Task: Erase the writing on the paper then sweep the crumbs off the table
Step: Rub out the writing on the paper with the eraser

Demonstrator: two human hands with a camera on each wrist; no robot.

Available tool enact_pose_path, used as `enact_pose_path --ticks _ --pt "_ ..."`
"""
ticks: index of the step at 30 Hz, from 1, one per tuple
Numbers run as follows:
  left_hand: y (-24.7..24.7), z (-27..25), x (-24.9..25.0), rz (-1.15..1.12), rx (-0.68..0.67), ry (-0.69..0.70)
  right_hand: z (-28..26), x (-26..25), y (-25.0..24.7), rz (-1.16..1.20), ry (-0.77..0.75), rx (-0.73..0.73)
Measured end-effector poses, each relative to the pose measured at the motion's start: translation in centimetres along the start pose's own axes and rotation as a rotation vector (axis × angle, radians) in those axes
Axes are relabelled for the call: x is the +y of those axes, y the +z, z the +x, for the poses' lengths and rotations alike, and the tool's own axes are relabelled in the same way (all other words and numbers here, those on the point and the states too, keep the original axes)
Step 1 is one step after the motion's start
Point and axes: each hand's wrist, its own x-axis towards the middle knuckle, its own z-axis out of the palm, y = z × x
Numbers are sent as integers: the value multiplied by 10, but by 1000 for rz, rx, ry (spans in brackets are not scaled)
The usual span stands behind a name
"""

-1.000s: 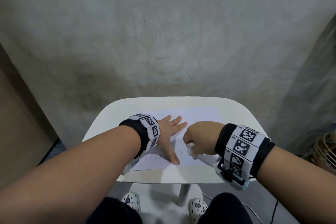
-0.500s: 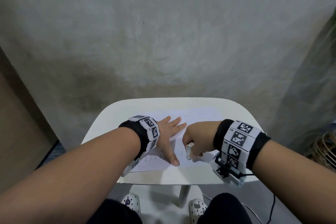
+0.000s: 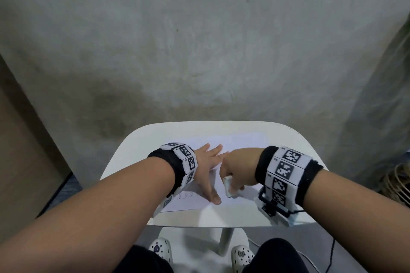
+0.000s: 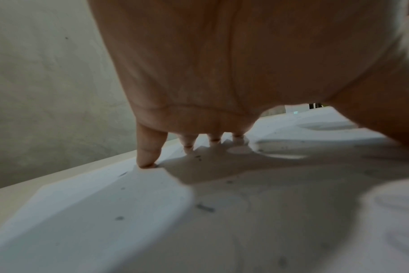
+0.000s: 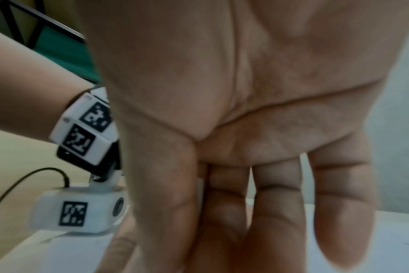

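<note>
A white sheet of paper (image 3: 241, 142) lies on the small white table (image 3: 142, 139). Faint looped writing (image 3: 185, 195) shows at its near left corner. My left hand (image 3: 209, 168) lies flat on the paper with the fingers spread and the thumb pointing toward me. In the left wrist view its fingertips (image 4: 147, 162) press the paper (image 4: 93, 203), which carries dark crumbs (image 4: 204, 207). My right hand (image 3: 235, 168) grips a white eraser (image 3: 228, 187), end down on the paper just right of the left thumb. In the right wrist view my right hand (image 5: 245, 221) hides the eraser behind its curled fingers.
A rough grey wall stands behind the table. A brown panel (image 3: 26, 162) is at the left and a wicker basket (image 3: 399, 184) at the right. My feet in white clogs (image 3: 160, 249) are beside the table leg (image 3: 225, 241); a black cable (image 3: 332, 248) hangs from the right wrist.
My right hand has slid a little to the left with the eraser on the paper, closer to the left thumb. The left hand has stayed pressed flat in place.
</note>
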Motion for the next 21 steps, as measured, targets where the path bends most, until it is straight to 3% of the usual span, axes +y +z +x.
enact_pose_path --ticks 4,11,16,21 --pt "-2 -6 3 -57 9 0 12 -5 -6 59 -13 138" --pt "0 1 -1 2 16 3 -3 2 -1 13 -32 -38" --pt "6 2 -4 -52 19 -1 10 -1 -2 64 -38 206" --pt "-1 -4 2 11 13 3 -2 -1 -2 -20 -35 -26"
